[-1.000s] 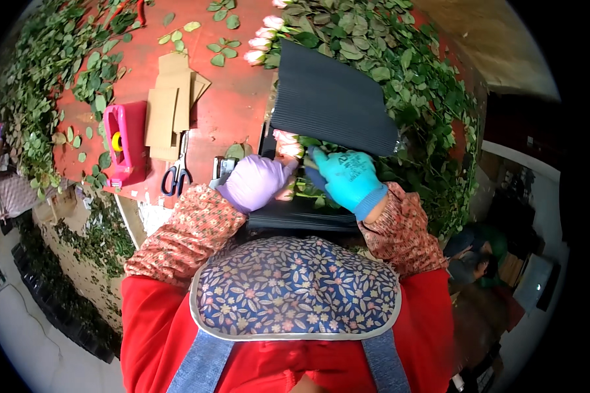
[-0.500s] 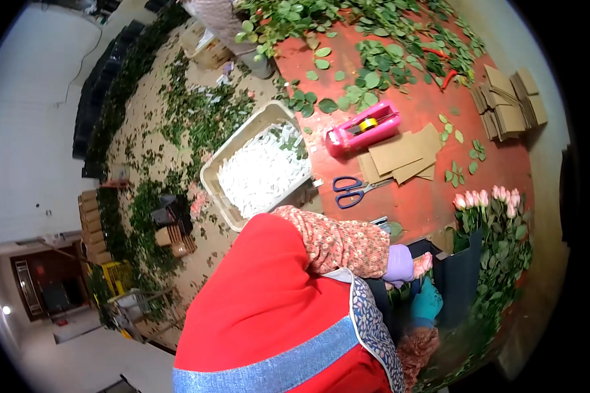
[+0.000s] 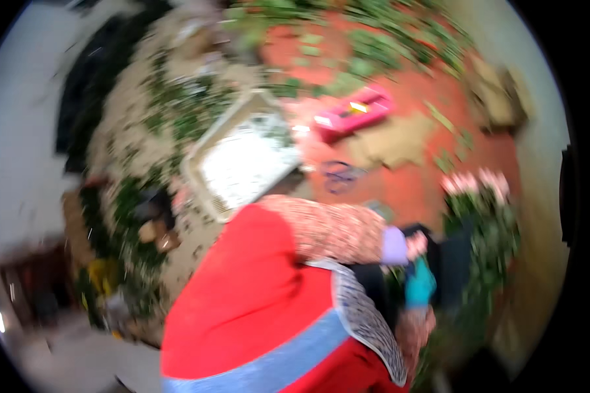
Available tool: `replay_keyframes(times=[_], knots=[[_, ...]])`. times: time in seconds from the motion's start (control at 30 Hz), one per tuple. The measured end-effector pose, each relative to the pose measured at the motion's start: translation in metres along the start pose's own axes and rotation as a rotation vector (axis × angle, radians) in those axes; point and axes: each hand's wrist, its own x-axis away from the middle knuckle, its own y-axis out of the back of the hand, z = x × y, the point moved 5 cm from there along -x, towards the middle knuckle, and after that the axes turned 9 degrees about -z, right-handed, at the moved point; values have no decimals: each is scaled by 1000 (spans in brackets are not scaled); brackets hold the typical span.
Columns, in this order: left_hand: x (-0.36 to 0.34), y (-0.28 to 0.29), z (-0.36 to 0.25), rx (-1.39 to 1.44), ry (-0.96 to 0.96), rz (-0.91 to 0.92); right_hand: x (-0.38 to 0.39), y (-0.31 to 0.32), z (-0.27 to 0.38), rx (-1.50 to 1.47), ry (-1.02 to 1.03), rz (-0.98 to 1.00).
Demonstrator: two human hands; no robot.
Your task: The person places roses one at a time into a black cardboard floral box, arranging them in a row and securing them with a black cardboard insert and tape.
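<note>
Left hand: lilac glove (image 3: pixel 394 247), right up against a little cluster of pink roses (image 3: pixel 416 245). Looks like it's on them, but everything's so smeary I honestly can't tell if the fingers are pinching or just resting.
Right hand: teal glove (image 3: pixel 420 285), just below those same blooms in the head view. Fingers bunched or spread? Can't tell, too blurry, and no clue whether it's gripping a stem.
The roses: at the red table (image 3: pixel 410 190), between the lilac glove and a black sheet (image 3: pixel 453 265), pink heads showing above the teal glove.
Black sheet: just beside both hands, on the right of the head view.
Other flowers: a bigger bunch of pink roses (image 3: pixel 476 184) past the sheet, with a heap of green leaves (image 3: pixel 491 232) attached or under it, hard to say which.
Table clutter: hot pink tape dispenser (image 3: pixel 355 114) with a yellow roll, flat cardboard pieces (image 3: pixel 393 141) near it, dark-handled scissors (image 3: pixel 339 177) close by.
Far edge: a pile of brown cardboard (image 3: pixel 498 98).
Beside the table: beige tub (image 3: pixel 210 196) full of white bits (image 3: pixel 242 157).
Floor: green leaves (image 3: pixel 187 121) scattered all over.
Outfit: red top (image 3: pixel 242 281), flowery sleeves (image 3: pixel 334 229).
</note>
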Motion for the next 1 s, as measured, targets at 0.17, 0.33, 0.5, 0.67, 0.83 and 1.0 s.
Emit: replay_keyframes(times=[0.17, 0.33, 0.5, 0.67, 0.83, 1.0], knots=[[22, 19, 45, -59, -3, -62, -18, -3, 16, 135, 234, 8], [-23, 19, -35, -124, -268, 236, -10, -11, 5, 189, 34, 139], [-14, 17, -27, -32, -315, 187, -1, -13, 13, 229, -13, 112], [-24, 32, -42, -242, -477, -55, -1, -4, 22, 251, -7, 134], [-35, 20, -28, -117, -385, 96, -2, -13, 17, 2, -10, -212], [-42, 20, -41, -56, -357, 109, 6, -9, 9, -16, -107, -181]])
